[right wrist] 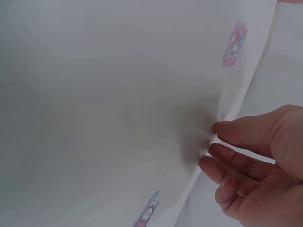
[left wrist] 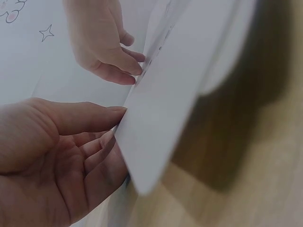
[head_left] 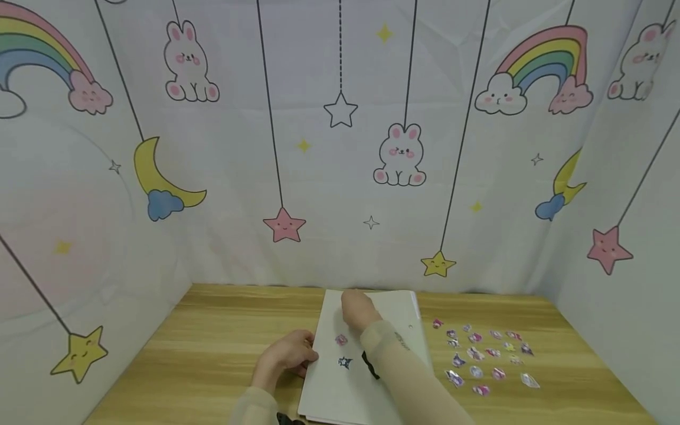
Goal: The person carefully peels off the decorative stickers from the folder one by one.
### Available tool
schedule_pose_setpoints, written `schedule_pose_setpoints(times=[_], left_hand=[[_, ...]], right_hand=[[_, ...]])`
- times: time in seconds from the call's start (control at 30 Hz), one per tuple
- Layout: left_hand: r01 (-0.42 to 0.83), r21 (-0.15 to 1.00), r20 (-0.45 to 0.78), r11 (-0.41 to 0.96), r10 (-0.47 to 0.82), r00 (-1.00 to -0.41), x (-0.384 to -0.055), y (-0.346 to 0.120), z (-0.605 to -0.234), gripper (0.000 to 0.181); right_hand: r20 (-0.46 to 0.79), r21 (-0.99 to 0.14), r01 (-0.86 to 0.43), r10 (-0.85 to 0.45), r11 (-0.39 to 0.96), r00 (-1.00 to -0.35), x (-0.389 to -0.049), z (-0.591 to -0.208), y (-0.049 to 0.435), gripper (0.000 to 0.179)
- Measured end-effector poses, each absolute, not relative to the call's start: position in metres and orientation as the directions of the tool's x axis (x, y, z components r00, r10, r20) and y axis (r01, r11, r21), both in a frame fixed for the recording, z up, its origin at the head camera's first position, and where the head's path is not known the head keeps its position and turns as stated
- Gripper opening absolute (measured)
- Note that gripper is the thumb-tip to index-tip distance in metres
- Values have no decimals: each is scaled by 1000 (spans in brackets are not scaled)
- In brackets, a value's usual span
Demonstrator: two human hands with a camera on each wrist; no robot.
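A white booklet (head_left: 372, 389) with rounded corners lies on the wooden table, its near edge showing layers. My left hand (head_left: 289, 352) holds the booklet's left edge; in the left wrist view its thumb (left wrist: 94, 116) lies on top and the fingers curl below. Near the top of the page, my right hand (head_left: 359, 309) touches the surface with spread fingertips. By its thumb tip shows part of a small sticker (right wrist: 221, 117). Lower on the page are a pink sticker (head_left: 341, 340) and a blue star-shaped sticker (head_left: 345, 362). The right forearm covers part of the page.
Several small colourful stickers (head_left: 475, 354) lie scattered on the table (head_left: 234, 319) to the right of the booklet. A white cloth (head_left: 228, 248) printed with rabbits, stars and rainbows hangs behind and on both sides.
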State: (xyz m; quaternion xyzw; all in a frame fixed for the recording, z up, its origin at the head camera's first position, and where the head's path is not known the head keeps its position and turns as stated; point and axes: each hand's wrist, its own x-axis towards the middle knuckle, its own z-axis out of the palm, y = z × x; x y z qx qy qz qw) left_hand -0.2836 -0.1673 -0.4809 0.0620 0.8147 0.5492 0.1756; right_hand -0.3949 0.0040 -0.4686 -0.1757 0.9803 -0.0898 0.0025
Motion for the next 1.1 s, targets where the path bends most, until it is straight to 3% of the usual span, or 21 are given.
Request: schedule_pose_setpoints(times=[0.37,0.6,1.1], left_hand=[[-87,916,-218,391,302,-928,-284,-168,-480,21],[-87,912,-218,402,294,-931,-285,-169,-480,22],[-80,910,-211,406,288,-934,-283,-168,-480,21]], right_hand=[[50,-209,-365,-363,907,-930,-394,-470,7,6],[5,-311,-346,-363,885,-932,-398,-472,9,8],[-54,-324,-323,-358,889,-932,-397,-468,11,8]])
